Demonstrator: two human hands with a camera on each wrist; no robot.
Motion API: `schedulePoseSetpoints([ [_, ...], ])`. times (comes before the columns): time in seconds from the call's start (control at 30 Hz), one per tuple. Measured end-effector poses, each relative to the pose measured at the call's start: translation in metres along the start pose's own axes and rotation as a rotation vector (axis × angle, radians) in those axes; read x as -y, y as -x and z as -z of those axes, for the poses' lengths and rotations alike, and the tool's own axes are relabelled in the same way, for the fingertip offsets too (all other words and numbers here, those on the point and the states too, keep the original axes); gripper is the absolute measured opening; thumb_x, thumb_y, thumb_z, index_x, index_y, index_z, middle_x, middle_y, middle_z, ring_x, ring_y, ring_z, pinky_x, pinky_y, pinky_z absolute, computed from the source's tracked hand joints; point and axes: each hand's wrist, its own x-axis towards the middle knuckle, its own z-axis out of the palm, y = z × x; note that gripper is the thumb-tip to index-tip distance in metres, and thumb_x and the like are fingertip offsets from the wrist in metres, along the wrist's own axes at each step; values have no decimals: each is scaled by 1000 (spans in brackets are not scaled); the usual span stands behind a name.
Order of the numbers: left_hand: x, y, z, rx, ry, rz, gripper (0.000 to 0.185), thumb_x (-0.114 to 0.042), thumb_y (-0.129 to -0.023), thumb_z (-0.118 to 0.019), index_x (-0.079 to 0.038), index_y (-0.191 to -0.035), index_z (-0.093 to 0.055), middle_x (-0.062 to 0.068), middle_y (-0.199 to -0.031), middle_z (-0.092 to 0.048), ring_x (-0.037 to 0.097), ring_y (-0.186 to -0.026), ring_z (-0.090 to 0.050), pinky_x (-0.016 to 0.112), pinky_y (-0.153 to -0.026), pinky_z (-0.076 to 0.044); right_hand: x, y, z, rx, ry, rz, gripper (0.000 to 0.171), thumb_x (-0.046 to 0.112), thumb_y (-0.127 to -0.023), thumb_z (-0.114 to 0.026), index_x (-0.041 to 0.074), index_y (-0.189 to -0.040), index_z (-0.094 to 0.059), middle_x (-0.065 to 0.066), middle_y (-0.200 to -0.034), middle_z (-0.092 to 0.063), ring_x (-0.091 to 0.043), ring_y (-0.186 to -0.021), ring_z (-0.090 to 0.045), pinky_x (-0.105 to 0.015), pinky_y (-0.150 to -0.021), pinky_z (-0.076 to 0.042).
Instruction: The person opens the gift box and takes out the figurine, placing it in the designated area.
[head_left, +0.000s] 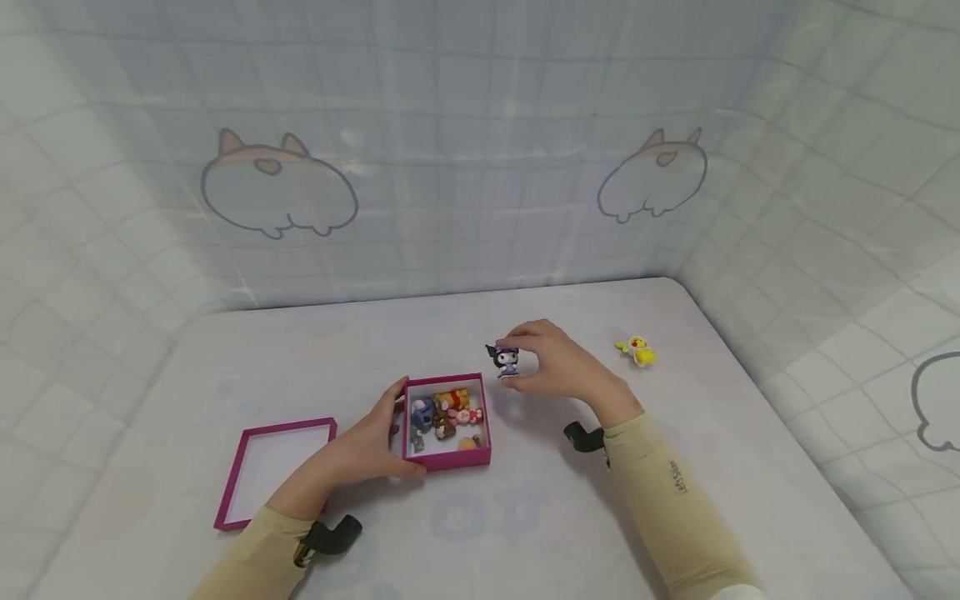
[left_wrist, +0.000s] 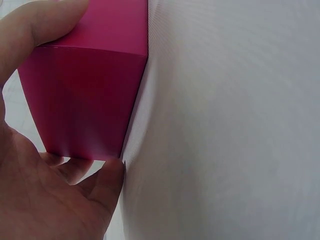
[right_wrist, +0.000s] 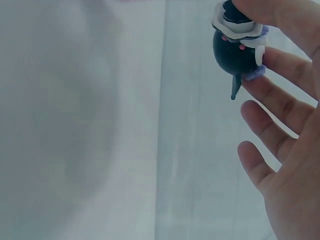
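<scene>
My left hand (head_left: 365, 452) grips a magenta box (head_left: 453, 459) from its left side, the thumb along the near wall and fingers at the far corner. In the left wrist view the box (left_wrist: 92, 95) sits between thumb and fingers. Inside it lie several small figurines: a blue one (head_left: 423, 413), a yellow and red bear (head_left: 453, 399), a pink one (head_left: 468, 416) and a brown one (head_left: 444, 427). Just right of the box, my right hand (head_left: 558, 360) pinches a black-and-purple figurine (head_left: 506, 359) between thumb and fingers; the right wrist view shows its dark rounded head (right_wrist: 234, 54).
A magenta-edged lid (head_left: 279, 471) lies inner side up at the left, partly behind the left forearm. At the right rests a yellow figurine (head_left: 641, 353) on the white table (head_left: 525, 533). A patterned curtain (head_left: 480, 192) hangs behind the table.
</scene>
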Motion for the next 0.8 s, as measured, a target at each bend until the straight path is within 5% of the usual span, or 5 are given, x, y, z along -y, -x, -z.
schedulePoseSetpoints([
  [0.37,0,7,2,-4,-16,27,141,-52,-56,-92,-25,-158,1,12,-161,-18,39,-144,-23,64,-108,-29,-53,28,18,51,-33,-200,56,40,-83,-79,18,-133,-64,-1,-130,-57,-24,-126,-46,-43,-106,-39],
  [0.8,5,6,5,-5,-20,10,140,-52,-57,-92,-24,-158,1,12,-161,-18,39,-144,-23,64,-107,-30,-89,48,35,98,19,-278,57,29,-83,-79,9,-134,-63,-12,-131,-58,-33,-125,-49,-49,-107,-37],
])
